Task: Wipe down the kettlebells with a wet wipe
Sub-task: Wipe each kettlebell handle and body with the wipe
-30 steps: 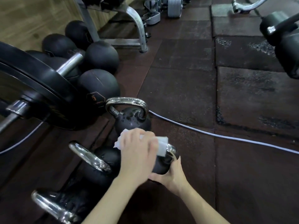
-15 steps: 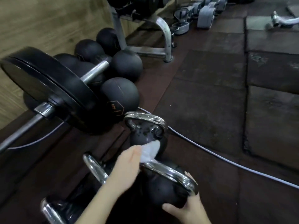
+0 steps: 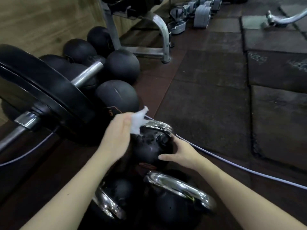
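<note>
Wet wipe (image 3: pixel 138 121) now at far kettlebell (image 3: pixel 152 146) (previously nearer one).

Three kettlebells are sitting in a row on the floor mats (image 3: pixel 207 90): the far kettlebell (image 3: pixel 152 143) ahead, the near kettlebell (image 3: pixel 176 203) closer and the left kettlebell (image 3: pixel 113 196) beside it. The left hand (image 3: pixel 118 135) is holding a wipe (image 3: pixel 138 121) at the far one's handle while the right hand (image 3: pixel 182 155) is resting on its right side. A barbell (image 3: pixel 49 97) and balls (image 3: pixel 116 95) are lying to the left, and a cable (image 3: pixel 232 165) is running along the right.
</note>
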`<state>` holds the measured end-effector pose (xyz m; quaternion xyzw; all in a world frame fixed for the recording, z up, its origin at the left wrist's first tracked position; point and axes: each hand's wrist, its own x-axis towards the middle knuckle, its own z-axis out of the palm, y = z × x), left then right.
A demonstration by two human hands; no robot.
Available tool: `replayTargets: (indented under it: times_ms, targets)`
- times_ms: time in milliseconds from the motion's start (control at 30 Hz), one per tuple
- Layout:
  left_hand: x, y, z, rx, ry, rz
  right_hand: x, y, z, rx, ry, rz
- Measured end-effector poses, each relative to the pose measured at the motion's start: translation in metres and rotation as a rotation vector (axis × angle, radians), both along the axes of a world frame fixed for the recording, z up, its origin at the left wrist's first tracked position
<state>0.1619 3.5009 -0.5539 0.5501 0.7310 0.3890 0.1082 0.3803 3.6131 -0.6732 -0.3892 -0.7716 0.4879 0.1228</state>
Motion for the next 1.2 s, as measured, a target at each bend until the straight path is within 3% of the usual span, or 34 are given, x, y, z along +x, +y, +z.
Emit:
replayTargets:
  times_ms: [133, 233, 300, 433, 567, 633, 767, 1033, 1133, 1167, 1200]
  targets:
    - [-0.015, 0.020, -0.037, -0.189, 0.176, -0.056, -0.017, 0.008, -0.015, 0.043, -0.067, -0.126]
    - [-0.025, 0.031, -0.037, -0.296, -0.028, -0.005, -0.015, 0.007, -0.023, -0.002, -0.014, -0.175]
    - [-0.022, 0.037, -0.037, -0.298, -0.041, 0.046, -0.014, 0.005, -0.025, -0.049, 0.024, -0.195]
    - [0.023, 0.038, -0.031, -0.249, 0.514, 0.030, -0.013, 0.005, -0.027, -0.085, 0.083, -0.226]
    - [0.074, 0.049, -0.043, -0.196, 0.796, -0.203, -0.014, 0.006, -0.033, -0.099, 0.058, -0.251]
    - [0.074, 0.053, -0.046, -0.185, 0.847, -0.261, -0.014, 0.008, -0.037, -0.132, 0.061, -0.270]
    - [0.040, 0.043, -0.037, -0.180, 0.697, -0.150, -0.014, 0.007, -0.031, -0.099, 0.073, -0.218]
    - [0.011, 0.040, -0.041, -0.121, 0.109, 0.184, -0.013, 0.005, -0.027, -0.128, 0.071, -0.232]
    - [0.010, 0.050, -0.034, -0.134, -0.207, 0.335, -0.013, 0.005, -0.028, -0.137, 0.079, -0.246]
    - [0.008, 0.051, -0.035, -0.179, -0.197, 0.368, -0.012, 0.004, -0.028, -0.139, 0.084, -0.247]
    - [0.006, 0.052, -0.037, -0.219, -0.073, 0.357, -0.012, 0.004, -0.027, -0.147, 0.083, -0.246]
